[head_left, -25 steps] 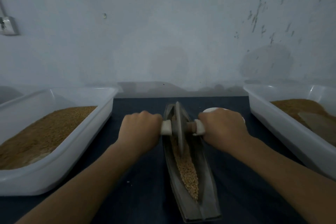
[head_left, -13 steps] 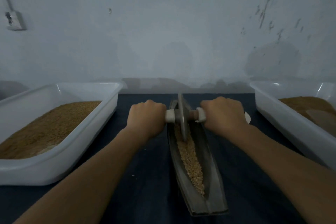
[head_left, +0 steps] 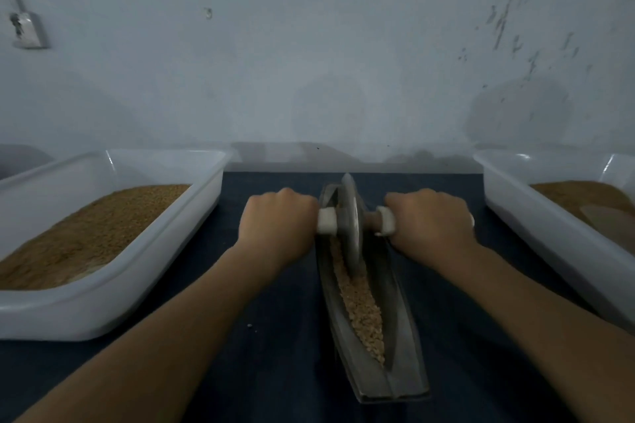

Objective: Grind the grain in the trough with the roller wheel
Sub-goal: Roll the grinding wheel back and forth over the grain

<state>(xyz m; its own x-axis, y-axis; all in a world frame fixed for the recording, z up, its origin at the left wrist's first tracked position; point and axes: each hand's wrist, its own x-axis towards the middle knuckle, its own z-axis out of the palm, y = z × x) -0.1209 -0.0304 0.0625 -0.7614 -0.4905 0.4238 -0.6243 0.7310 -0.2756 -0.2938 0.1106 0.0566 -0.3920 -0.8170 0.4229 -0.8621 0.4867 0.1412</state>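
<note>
A narrow grey metal trough (head_left: 402,330) runs away from me down the middle of the dark table. Pale cracked grain (head_left: 360,306) lies along its groove. The grey roller wheel (head_left: 350,220) stands upright in the far end of the trough, on an axle with white collars. My left hand (head_left: 278,223) grips the axle's left handle and my right hand (head_left: 429,220) grips the right handle. Both handles are hidden inside my fists.
A white tub (head_left: 103,306) of brown grain stands at the left. Another white tub (head_left: 536,230) with grain and a scoop stands at the right. A grey wall rises just behind the table. A few crumbs (head_left: 249,326) lie on the dark cloth.
Both hands have pushed the wheel away from me along the trough towards its far end. More grain now shows behind the wheel.
</note>
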